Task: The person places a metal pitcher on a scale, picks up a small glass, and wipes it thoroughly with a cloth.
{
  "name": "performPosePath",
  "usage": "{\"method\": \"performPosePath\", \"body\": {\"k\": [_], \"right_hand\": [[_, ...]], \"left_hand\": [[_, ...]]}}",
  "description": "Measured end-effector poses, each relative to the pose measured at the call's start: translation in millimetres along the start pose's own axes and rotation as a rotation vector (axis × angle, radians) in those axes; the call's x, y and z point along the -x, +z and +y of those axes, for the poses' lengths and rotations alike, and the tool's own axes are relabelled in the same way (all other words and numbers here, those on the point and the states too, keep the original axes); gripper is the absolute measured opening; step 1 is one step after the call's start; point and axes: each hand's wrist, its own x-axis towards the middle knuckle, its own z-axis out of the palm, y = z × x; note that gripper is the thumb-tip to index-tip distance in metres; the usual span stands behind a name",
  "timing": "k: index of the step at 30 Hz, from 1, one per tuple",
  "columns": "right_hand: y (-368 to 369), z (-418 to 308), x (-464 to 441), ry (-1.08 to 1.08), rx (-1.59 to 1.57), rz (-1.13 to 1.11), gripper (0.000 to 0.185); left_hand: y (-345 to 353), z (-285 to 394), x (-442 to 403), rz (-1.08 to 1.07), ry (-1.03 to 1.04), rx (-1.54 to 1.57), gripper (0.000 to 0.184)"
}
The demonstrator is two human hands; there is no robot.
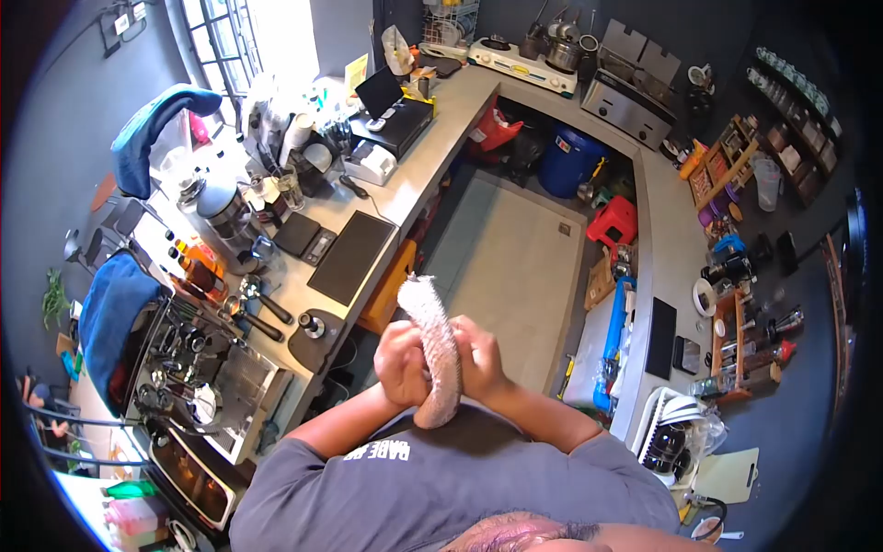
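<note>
A rolled or bunched light cloth (434, 345), whitish at the top and brownish lower down, hangs before my chest in the head view. My left hand (402, 363) is closed round one side of it. On the other side my right hand (478, 357) grips it too, fingers curled. The cloth's upper end stands free above both hands, and its lower end reaches down to the grey shirt (515, 460). Parts of my fingers are hidden behind the cloth.
At left, a counter holds an espresso machine (193, 396), portafilters (267, 304), a dark mat (353, 258) and a scale (320, 247). A stove (522, 64) is at the back. On the right counter are a dish rack (667, 442) and jars; a red stool (612, 221) stands below.
</note>
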Motion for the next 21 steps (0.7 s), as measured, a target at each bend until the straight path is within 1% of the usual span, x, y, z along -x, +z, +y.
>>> {"method": "performPosePath", "body": {"k": [1,3,4,7,8,9,11,12,14,15,16,17,19,21], "right_hand": [[4,-4,-8,-0.016,0.089,0.022,0.033],[13,-14,-21,-0.050,0.263,0.067,0.028],[21,-12,-24,-0.087,0.328,0.084,0.024],[39,-7,-29,-0.373,0.334,0.036,0.022],[42,-11,-33,-0.463,0.288,-0.004,0.021],[44,-6,-42,-0.480,0.216,-0.030,0.020],[41,15,-57,-0.510,0.070,-0.084,0.020],[34,17,-61,-0.395,0.066,-0.197,0.022],[44,9,-63,-0.493,0.233,-0.083,0.030],[48,5,-66,-0.541,0.318,-0.029,0.035],[54,9,-59,-0.484,0.376,-0.111,0.056],[58,7,-57,-0.493,0.357,-0.157,0.071],[61,23,-68,-0.500,0.152,-0.126,0.072],[51,40,-81,-0.412,-0.028,-0.131,0.066]], "left_hand": [[-13,-1,-12,-0.172,0.040,-0.004,0.029],[-25,3,-27,-0.226,-0.012,0.000,0.038],[-32,3,-28,-0.276,-0.101,-0.062,0.044],[-42,-6,-16,-0.088,-0.527,0.296,0.040],[-50,-8,-19,-0.077,-0.706,0.512,0.036],[-61,-8,-29,-0.161,-0.862,0.560,0.046],[-57,-2,-37,-0.027,-1.098,0.903,0.051],[-57,-5,-38,-0.004,-1.090,0.909,0.049],[-57,-12,-43,0.044,-1.062,0.920,0.044],[-66,-28,-35,-0.095,-0.910,0.602,0.044],[-71,-39,-36,-0.187,-0.760,0.267,0.045],[-68,-41,-36,-0.022,-0.909,0.557,0.045],[-59,-46,-23,-0.055,-0.782,0.588,0.044],[-52,-50,-11,-0.083,-0.657,0.622,0.044]]}}
